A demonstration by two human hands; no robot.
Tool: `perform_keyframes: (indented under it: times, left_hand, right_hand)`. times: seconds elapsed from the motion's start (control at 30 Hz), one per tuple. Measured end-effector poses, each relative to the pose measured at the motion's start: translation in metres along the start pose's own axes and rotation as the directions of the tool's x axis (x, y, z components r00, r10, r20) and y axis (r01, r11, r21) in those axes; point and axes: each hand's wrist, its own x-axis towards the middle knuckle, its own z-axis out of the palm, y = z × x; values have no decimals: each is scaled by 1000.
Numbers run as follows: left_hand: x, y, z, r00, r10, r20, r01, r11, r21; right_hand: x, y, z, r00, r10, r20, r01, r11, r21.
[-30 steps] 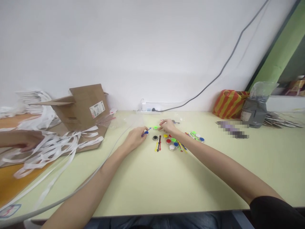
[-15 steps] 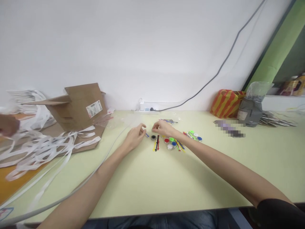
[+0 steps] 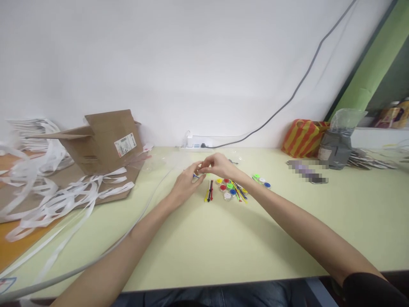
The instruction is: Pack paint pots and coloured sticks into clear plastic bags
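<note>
My left hand [image 3: 184, 186] and my right hand [image 3: 217, 164] meet above the pale green table [image 3: 204, 243]. Both pinch a small blue piece [image 3: 195, 175] between their fingertips. Just right of them lies a cluster of small coloured round caps [image 3: 227, 188] in red, yellow, green, blue and white. Thin coloured sticks [image 3: 209, 192] in yellow, black and red lie beside the caps. A few more caps [image 3: 261, 181] sit further right.
A cardboard box [image 3: 105, 138] and tangled white strips [image 3: 60, 196] lie at the left. A power strip [image 3: 196, 147] with a grey cable sits at the wall. An orange striped bag [image 3: 302, 137] and a grey plastic-wrapped pack [image 3: 335, 147] stand at the right.
My two hands have come together and lifted slightly, now pinching the blue piece between them. The other person's hand at the far left has left the view.
</note>
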Motion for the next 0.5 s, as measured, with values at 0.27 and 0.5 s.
perform_keyframes:
  times: [0.27,0.5]
  left_hand:
    - [2,-7,-1,998,-35,-43,39,996,79]
    - [2,-13,1,999,-32,29,27,988,155]
  right_hand:
    - [1,1,-20,960,105,259,-64,985,-162]
    - [-13,-4,-6,842,135,523,53,943,-329]
